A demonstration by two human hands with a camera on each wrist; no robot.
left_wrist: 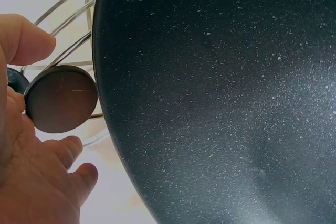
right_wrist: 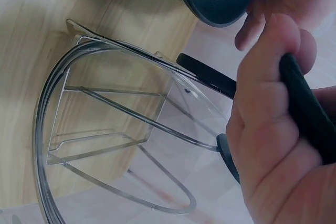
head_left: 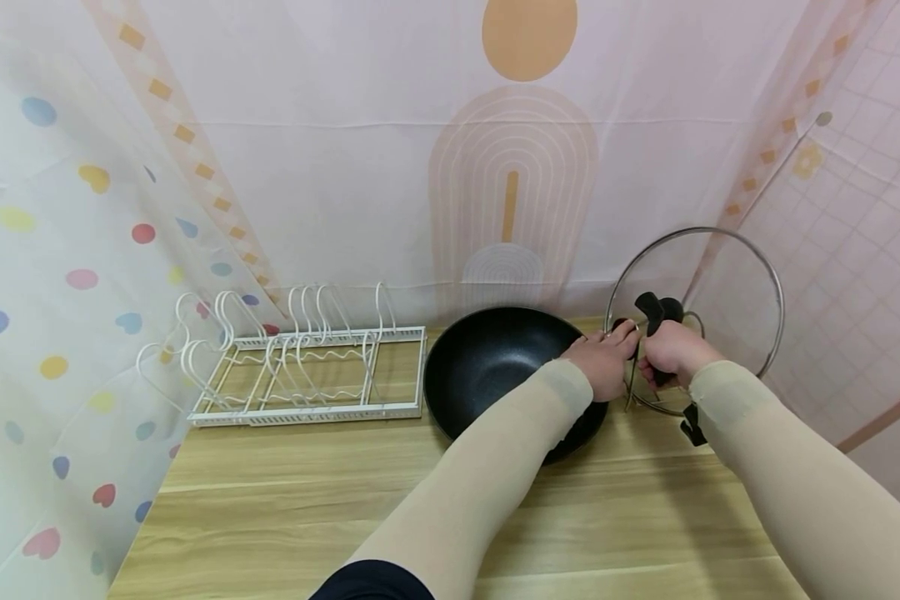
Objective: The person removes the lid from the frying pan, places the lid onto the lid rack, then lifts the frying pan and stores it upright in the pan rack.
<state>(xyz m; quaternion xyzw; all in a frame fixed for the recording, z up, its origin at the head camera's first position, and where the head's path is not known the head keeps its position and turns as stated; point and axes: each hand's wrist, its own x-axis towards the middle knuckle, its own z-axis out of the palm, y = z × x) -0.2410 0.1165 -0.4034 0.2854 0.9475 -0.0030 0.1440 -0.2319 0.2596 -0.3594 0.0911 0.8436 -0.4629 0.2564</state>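
A clear lid with a steel rim [head_left: 778, 304] leans upright in a wire stand [right_wrist: 121, 151] at the right of the table. My right hand [head_left: 675, 348] grips a black handle [right_wrist: 304, 106] in front of the lid; its kind is hidden by my fingers. Close by, my left hand [head_left: 600, 358] reaches over the wok's right side, its fingers extended. In the left wrist view a dark round knob [left_wrist: 62, 99] lies between that hand's thumb and fingers. The black speckled wok [head_left: 487, 367] rests on the table beneath my left forearm.
A white wire rack [head_left: 307, 410] with upright loops stands left of the wok. Another black piece [head_left: 692, 425] shows low beside my right wrist. Patterned curtains [head_left: 330, 192] hang behind and on both sides of the wooden table [head_left: 285, 500].
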